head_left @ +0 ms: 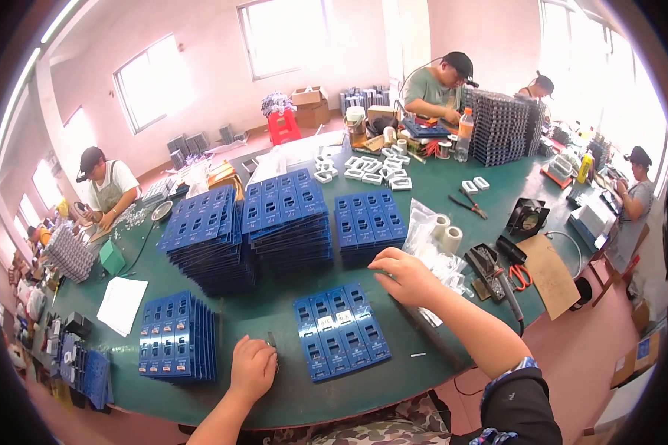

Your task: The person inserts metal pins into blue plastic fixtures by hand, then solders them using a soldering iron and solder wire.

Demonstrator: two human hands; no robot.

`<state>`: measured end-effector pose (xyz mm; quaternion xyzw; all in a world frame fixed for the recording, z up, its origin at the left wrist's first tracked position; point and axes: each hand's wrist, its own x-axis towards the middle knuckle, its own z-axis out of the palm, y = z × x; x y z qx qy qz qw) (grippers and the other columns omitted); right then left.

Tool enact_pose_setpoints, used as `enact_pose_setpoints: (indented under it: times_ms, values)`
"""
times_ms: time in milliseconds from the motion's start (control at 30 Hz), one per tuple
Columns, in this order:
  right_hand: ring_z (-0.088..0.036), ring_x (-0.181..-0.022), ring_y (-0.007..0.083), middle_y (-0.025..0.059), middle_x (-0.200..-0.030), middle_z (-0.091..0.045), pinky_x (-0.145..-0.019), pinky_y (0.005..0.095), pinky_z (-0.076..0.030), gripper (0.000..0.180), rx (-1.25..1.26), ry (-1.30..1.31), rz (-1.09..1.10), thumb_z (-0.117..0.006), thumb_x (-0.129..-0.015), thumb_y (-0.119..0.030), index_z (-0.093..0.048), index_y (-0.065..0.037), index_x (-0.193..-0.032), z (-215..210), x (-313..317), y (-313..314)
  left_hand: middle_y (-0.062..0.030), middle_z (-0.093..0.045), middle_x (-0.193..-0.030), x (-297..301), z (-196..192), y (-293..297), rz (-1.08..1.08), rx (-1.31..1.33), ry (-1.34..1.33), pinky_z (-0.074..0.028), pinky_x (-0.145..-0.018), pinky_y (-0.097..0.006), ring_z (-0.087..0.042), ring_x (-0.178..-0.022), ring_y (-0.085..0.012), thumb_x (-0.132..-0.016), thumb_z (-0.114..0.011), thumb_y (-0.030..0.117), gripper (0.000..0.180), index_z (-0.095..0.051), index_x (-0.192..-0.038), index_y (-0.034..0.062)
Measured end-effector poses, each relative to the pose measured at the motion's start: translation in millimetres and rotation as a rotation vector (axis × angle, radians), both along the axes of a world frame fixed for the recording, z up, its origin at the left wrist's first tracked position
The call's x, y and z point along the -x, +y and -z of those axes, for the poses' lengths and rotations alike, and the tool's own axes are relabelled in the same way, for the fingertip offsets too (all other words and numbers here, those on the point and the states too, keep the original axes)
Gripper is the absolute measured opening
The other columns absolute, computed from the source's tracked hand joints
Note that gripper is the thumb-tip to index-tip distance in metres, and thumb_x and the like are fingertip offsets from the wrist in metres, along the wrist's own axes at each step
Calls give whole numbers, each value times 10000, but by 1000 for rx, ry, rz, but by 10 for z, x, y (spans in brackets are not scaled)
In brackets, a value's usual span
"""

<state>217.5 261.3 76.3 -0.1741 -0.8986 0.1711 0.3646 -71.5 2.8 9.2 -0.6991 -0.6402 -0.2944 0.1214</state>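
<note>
A blue circuit-board panel [332, 363] with several rows of cutouts and two small white labels lies flat in front of me. To its left, my left hand [253, 368] rests on the table, fingers curled round a thin dark tool [272, 339] that is mostly hidden. My right hand [406, 277] is open above the table, beyond the panel's far right corner, with its fingers loosely bent. Nearest to it is a stack of blue panels [369, 216]; whether the fingertips touch that stack I cannot tell.
Taller panel stacks [286, 215] stand behind, another stack [167, 334] at front left. A plastic bag [430, 252], white rolls [450, 239], a soldering iron [509, 295], red-handled scissors [520, 277] and pliers [470, 205] lie right. Co-workers sit around the green table [274, 404].
</note>
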Motion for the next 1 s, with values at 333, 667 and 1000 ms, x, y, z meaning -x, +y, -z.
enact_pose_setpoints:
  times_ms: [333,667,1000]
  values:
    - [-678,-733,168,95,-886,-685,-639,322,-546,242,849,-75,451,-598,-900,-179,-663,18,-1023,525,-515,720,-80,-664,-851,122,84,-70,11,-170,-255,-511,-794,-417,-638,-810,-295,-738,-673,44,69,-644,-798,62]
    - [-658,-638,188,117,-810,-661,-567,316,-555,398,807,-134,697,-641,-904,-342,-633,47,-988,131,8,1170,-89,-666,-799,146,60,-110,32,-114,-396,-505,-698,-389,-631,-740,-300,-731,-673,40,45,-640,-757,58]
    - [-625,-596,187,93,-730,-653,-525,322,-493,509,819,-373,736,-737,-790,-487,-641,9,-856,13,54,1279,-107,-653,-758,158,57,-129,46,-120,-421,-503,-648,-382,-623,-691,-307,-739,-671,39,35,-646,-762,44]
